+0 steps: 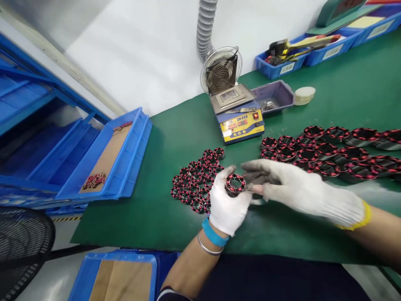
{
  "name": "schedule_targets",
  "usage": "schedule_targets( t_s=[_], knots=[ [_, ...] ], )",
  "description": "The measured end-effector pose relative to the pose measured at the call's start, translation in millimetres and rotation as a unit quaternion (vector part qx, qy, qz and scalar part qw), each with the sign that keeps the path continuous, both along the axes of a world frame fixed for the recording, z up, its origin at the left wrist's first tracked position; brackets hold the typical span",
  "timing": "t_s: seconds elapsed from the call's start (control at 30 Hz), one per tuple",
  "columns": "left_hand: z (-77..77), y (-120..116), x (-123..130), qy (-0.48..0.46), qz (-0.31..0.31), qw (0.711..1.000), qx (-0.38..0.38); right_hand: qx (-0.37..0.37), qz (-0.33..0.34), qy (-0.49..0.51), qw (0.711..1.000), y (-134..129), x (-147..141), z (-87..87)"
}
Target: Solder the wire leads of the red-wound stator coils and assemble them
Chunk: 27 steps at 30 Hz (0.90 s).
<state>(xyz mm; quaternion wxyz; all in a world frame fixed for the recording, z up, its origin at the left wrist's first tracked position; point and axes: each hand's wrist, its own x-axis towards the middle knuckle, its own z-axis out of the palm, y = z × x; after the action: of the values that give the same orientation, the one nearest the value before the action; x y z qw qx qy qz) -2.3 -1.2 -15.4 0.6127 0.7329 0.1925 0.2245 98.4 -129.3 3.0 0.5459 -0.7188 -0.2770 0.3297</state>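
Trays come first on the left: a blue tray (125, 167) lined with cardboard is sitting at the desk (175, 138) edge, a few small wound parts lying on it. Moving right, a cluster of small stators (197, 182) is lying flat on the green mat, just left of the left hand (227, 205). That gloved hand is cupping one stator (235, 184) in its curled fingers, holding it just above the mat with the ring's open bore facing up and toward the viewer, so its axis is pointing upward. The ring is showing red windings around dark metal teeth. The right hand (294, 188) is coming in from the right, fingers half closed, fingertips touching or almost touching the stator's right side; whether it is pinching something thin I cannot tell. Farther right, larger stators (328, 150) are lying in rows; behind, a solder pot (239, 119) is standing.
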Motion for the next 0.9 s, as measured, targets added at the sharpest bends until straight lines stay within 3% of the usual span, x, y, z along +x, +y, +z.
schedule_targets(
  t_s=[0.1,0.2,0.3,0.43,0.53,0.67,0.73,0.83,0.9],
  knots=[
    [-4.0,1,-2,-0.063,-0.028,0.996,0.055,0.045,-0.008,0.098,0.994,7,-6,-12.4],
    [-8.8,3,-4,-0.078,-0.044,0.991,0.095,0.072,-0.043,0.125,0.989,13,-16,-17.3],
    [-10.9,1,-5,-0.06,-0.023,0.994,0.085,0.042,-0.109,-0.003,0.993,11,-24,-16.3],
    [-5.2,-1,-2,0.023,-0.01,0.997,0.069,-0.036,-0.17,-0.19,0.966,2,-25,-14.9],
    [5.9,6,-7,0.068,-0.089,0.994,0.014,-0.041,-0.188,-0.187,0.963,-3,-21,-15.3],
    [19.1,23,-19,0.094,-0.202,0.962,-0.157,0.013,-0.208,-0.106,0.972,-3,-20,-11.5],
    [19.9,27,-20,0.035,-0.143,0.968,-0.204,0.037,-0.211,-0.078,0.974,-2,-21,-8.4],
    [16.0,21,-12,-0.059,0.009,0.981,-0.185,0.053,-0.213,-0.063,0.974,0,-22,-5.0],
    [13.8,13,-6,-0.042,0.019,0.989,-0.139,0.045,-0.206,-0.065,0.975,1,-23,-4.3]
  ],
)
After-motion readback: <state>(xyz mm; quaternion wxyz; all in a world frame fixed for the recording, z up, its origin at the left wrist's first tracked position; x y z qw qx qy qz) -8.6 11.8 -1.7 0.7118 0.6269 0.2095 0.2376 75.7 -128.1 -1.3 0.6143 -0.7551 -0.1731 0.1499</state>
